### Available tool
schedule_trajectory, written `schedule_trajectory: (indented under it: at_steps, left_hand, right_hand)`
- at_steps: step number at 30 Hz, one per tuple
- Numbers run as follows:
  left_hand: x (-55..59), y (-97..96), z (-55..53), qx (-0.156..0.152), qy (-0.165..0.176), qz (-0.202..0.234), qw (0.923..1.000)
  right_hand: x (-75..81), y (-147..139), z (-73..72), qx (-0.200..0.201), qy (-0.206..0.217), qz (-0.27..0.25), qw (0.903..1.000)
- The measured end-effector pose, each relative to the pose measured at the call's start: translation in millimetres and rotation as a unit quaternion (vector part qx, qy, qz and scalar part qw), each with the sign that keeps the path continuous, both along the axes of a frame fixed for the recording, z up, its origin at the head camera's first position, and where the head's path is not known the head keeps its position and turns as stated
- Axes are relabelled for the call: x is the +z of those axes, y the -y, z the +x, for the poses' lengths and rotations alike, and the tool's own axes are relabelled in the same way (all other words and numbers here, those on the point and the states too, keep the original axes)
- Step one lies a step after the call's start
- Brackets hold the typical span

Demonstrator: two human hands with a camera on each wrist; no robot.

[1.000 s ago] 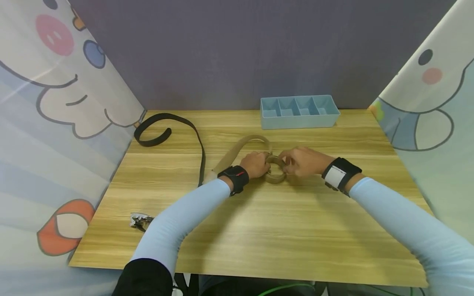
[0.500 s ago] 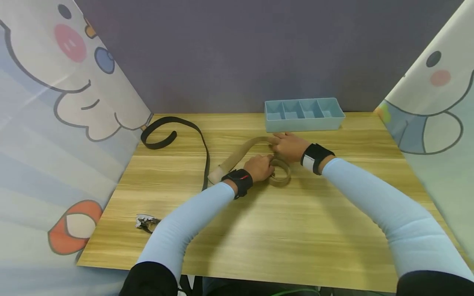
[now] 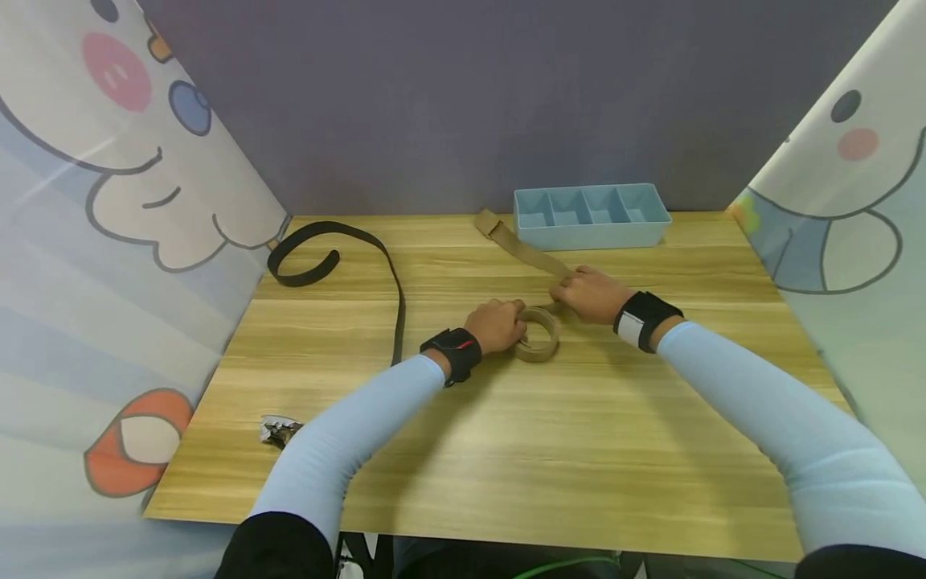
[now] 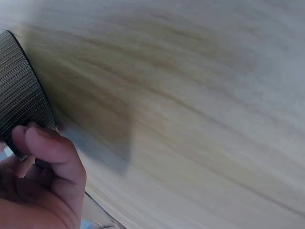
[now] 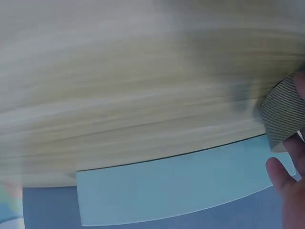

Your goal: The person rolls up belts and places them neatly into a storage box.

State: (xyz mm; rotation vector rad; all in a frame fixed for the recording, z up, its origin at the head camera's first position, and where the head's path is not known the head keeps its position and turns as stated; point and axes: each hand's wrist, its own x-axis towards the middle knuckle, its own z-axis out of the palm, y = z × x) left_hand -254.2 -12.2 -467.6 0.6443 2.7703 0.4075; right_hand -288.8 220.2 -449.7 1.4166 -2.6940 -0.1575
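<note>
A tan woven webbing belt is partly rolled into a coil near the table's middle. My left hand grips the coil's left side, thumb and fingers pinching the woven band in the left wrist view. To the right and slightly farther back, my right hand holds the unrolled length between coil and tail. Its tail runs away to the back left, ending beside the blue box. In the right wrist view, curled fingers surround the ribbed band, partly cut off by the frame edge.
A light-blue box with several compartments stands at the back right. A black belt curls across the left side and passes behind my left arm. A silver metal piece lies by my left forearm. Printed curtains flank the table.
The belt's loose tail has swung from the left, beside my left hand, to the back near the box. My right hand reached back and left, then moved right. The left hand stays at the coil.
</note>
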Motion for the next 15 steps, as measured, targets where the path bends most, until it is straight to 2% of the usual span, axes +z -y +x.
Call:
schedule_trajectory:
  at_steps: [6, 15]
  left_hand:
    - [1.2, 4.7, 1.4, 0.003, 0.002, 0.01, 0.9999]
    - [2.3, 10.0, 2.0, 0.01, 0.009, 0.012, 0.9998]
  right_hand:
    - [-4.1, -12.3, 3.3, -0.004, 0.01, -0.013, 0.9999]
    - [-10.4, -28.6, 7.7, 0.012, -0.011, -0.028, 0.9995]
